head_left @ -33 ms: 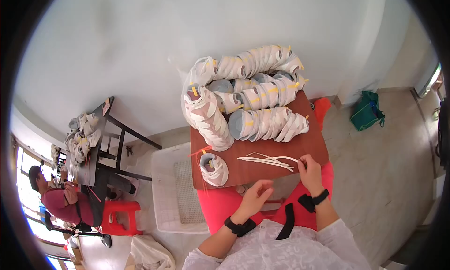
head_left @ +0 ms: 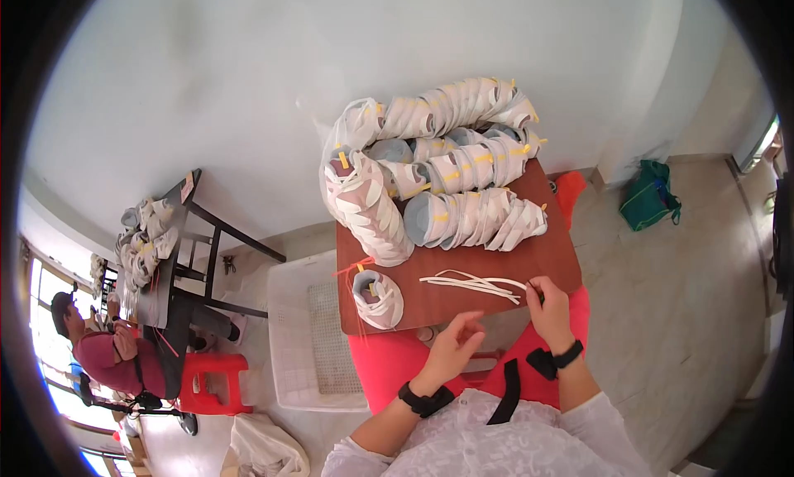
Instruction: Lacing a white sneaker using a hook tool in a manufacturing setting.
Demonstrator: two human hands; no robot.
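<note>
A bunch of white shoelaces [head_left: 473, 286] lies near the front edge of the brown table [head_left: 488, 262]. At its right end my right hand [head_left: 550, 310] is closed, thumb and fingertips together; whatever they pinch is too small to make out. My left hand [head_left: 451, 351] hovers just before the table edge, open and holding nothing, with fingers loosely bent and apart. One pale shoe upper [head_left: 379, 299] with an orange tie stands at the table's near left corner. Behind the laces, pale shoe uppers are nested in rows [head_left: 480, 219], and a laced row [head_left: 368, 208] runs along the left side.
Left of the table stands a white plastic crate [head_left: 289, 353]. Farther left, a person in a maroon top [head_left: 124, 365] sits at a dark table [head_left: 169, 287] with more uppers, near a red stool [head_left: 217, 382]. A green bag [head_left: 649, 197] rests on the floor at right.
My left hand has risen very slightly, and my right hand has come a touch nearer to me. The laces and uppers stay as they were.
</note>
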